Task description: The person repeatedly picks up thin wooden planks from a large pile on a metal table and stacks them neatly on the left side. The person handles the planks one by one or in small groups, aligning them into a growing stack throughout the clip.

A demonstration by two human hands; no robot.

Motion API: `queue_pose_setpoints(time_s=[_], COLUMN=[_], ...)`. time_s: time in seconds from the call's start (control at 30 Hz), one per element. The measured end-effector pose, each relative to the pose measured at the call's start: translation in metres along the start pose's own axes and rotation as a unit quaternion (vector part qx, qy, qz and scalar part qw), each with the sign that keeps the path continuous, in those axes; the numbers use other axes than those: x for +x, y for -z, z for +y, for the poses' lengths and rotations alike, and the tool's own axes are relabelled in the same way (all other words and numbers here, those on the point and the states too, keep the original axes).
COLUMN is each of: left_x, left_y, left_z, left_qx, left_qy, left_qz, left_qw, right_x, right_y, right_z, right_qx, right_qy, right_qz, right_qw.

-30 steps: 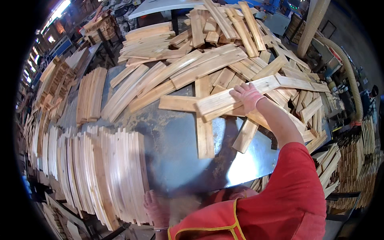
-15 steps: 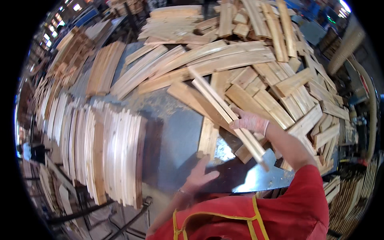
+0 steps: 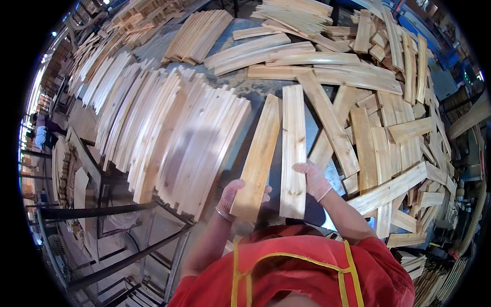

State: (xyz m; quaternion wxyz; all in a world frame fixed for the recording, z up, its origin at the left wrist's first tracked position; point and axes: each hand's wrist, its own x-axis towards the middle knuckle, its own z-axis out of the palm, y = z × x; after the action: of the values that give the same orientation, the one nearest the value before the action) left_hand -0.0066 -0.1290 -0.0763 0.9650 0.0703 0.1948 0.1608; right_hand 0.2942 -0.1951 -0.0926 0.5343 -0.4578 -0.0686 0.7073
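Observation:
In my left hand [image 3: 233, 199], which wears a light glove, is a yellowish wooden board [image 3: 258, 158], gripped near its lower end with fingers wrapped around both edges. My right hand [image 3: 314, 181], also gloved, grips a paler, knotty board [image 3: 293, 138] by its right edge. The two boards are upright side by side, with a narrow gap between them. To the left of my left hand stands a long row of boards set on edge [image 3: 204, 133]. A loose board [image 3: 330, 120] slants across the pile beyond my right hand.
A jumbled pile of boards [image 3: 399, 138] covers the table's right side. Farther back lie a neat bundle of boards [image 3: 199, 36] and several long boards [image 3: 353, 77]. A black metal frame [image 3: 117, 250] stands at lower left. A ribbed hose [image 3: 478, 215] hangs at far right.
My left hand has gone from spread and bare of wood to gripping a board. The right hand, which held boards together over the pile, has come left with one. The view has turned left.

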Motion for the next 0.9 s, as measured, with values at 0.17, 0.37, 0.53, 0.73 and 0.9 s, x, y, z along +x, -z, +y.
queue_pose_setpoints(time_s=[0.17,0.37,0.53,0.73,0.9], left_x=[-0.05,-0.061,-0.055,0.022,0.085], left_y=[0.008,-0.029,-0.021,-0.043,-0.035], left_z=[-0.002,0.008,-0.012,-0.073,-0.081], left_qx=[0.506,0.83,0.884,0.925,0.757], left_qy=[-0.165,-0.22,-0.266,-0.16,-0.407], left_qz=[0.206,0.33,0.258,0.092,0.164], left_qw=[0.821,0.392,0.285,0.331,0.484], right_x=[0.025,0.06,-0.039,-0.174,-0.174], right_y=[-0.064,-0.143,-0.092,0.096,0.078], right_z=[0.085,0.071,-0.03,-0.055,-0.105], right_qx=[-0.326,-0.582,-0.7,-0.92,-0.805], right_qy=[0.02,0.067,0.157,0.183,0.101], right_qz=[-0.001,-0.201,-0.071,-0.016,0.049], right_qw=[0.945,0.785,0.694,0.346,0.583])
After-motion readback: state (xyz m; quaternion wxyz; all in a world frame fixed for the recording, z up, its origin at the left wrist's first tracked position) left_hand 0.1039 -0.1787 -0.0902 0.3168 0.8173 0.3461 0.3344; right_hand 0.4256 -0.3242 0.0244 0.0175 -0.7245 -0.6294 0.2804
